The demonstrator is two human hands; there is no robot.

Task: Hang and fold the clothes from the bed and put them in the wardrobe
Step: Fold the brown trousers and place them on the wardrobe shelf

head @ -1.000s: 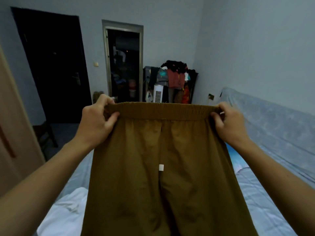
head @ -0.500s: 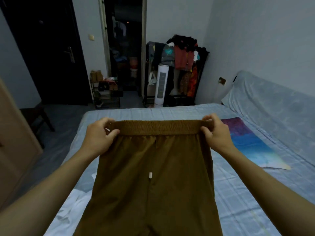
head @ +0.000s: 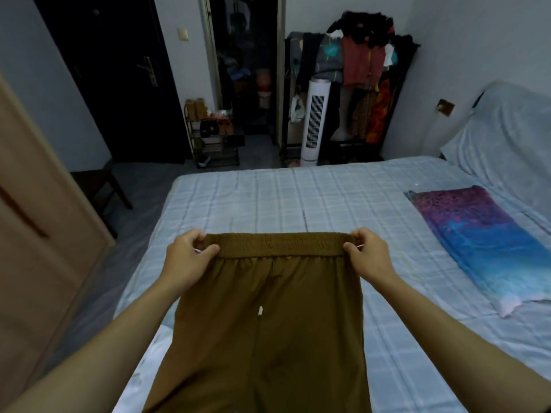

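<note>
Brown trousers [head: 268, 323] with an elastic waistband hang spread out in front of me, low over the bed [head: 298, 198]. My left hand [head: 187, 259] pinches the left end of the waistband. My right hand [head: 365, 256] pinches the right end, so the band is stretched flat between them. The legs run down out of the bottom of the view. A small white tag shows on the middle seam. A wooden wardrobe door [head: 35, 234] stands at the far left.
A purple and blue cloth [head: 483, 239] lies flat on the bed's right side. White fabric [head: 146, 371] lies at the bed's near left edge. Beyond the bed stand a white tower fan [head: 316, 120], a loaded clothes rack [head: 357, 73], a shoe shelf [head: 214, 135] and a dark stool [head: 98, 186].
Both hands have lowered the trousers toward the bed, and my view has tilted down, so more of the bed now shows. The grip on the waistband is unchanged.
</note>
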